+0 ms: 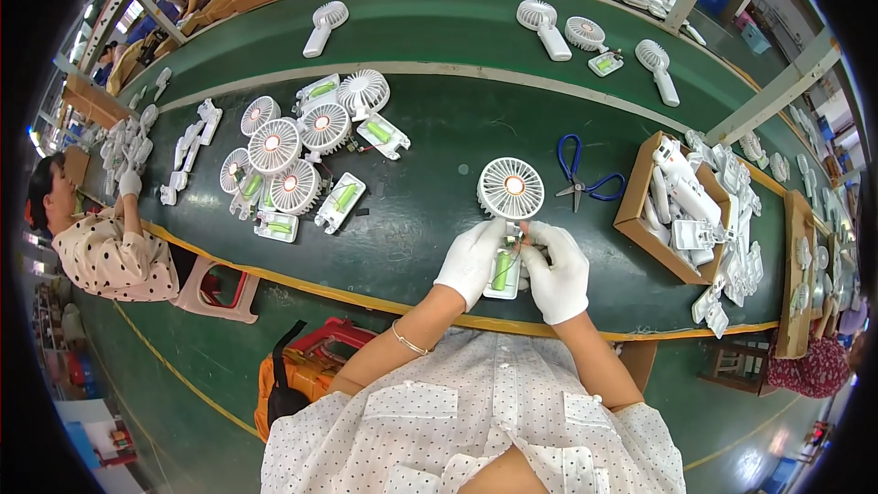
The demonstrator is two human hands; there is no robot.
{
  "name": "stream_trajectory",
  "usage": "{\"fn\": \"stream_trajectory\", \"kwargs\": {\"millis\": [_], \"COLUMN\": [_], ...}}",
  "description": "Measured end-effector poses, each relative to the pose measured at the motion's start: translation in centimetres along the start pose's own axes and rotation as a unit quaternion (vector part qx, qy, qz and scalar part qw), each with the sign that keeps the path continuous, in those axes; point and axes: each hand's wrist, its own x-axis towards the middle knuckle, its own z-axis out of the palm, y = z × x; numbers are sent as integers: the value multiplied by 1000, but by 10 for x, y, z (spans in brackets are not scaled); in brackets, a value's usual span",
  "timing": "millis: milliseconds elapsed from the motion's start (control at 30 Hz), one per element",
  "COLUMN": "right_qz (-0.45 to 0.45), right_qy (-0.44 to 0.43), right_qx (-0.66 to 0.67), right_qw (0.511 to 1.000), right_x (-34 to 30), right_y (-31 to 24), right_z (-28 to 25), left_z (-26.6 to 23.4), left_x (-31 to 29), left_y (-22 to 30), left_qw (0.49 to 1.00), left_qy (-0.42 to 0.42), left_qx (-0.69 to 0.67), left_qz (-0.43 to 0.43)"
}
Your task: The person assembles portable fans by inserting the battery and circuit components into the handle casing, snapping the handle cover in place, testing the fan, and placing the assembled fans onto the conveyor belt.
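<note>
In front of me on the green table lies a white handheld fan (511, 188) with its handle open, showing a green battery cell (501, 267) and thin wires near the neck. My left hand (473, 261), in a white glove, is closed on the left side of the handle by the neck. My right hand (556, 272), also gloved, pinches at the wires by the neck; its fingertips partly hide what they hold. To the right of the fan head lie blue-handled scissors (585, 174), their blades spread a little.
Several opened fans (297, 146) with green cells are grouped at the left. A cardboard box (640, 210) of white casing parts stands at the right, with more casings (739, 261) beside it. Fans (544, 27) lie on the belt (430, 32) behind. A co-worker (114, 247) sits at the left.
</note>
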Motion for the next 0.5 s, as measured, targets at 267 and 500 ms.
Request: {"fn": "stream_trajectory", "kwargs": {"millis": [267, 500], "right_qz": [-166, -181], "right_qy": [-48, -57], "right_qx": [-84, -117], "right_qw": [981, 975], "right_x": [13, 12], "right_y": [9, 10], "right_z": [-11, -8], "left_z": [-2, -6], "left_x": [-1, 3], "left_y": [10, 2], "left_qw": [995, 998], "left_qy": [-36, -41], "left_qx": [-48, -4], "left_qz": [-84, -44]}}
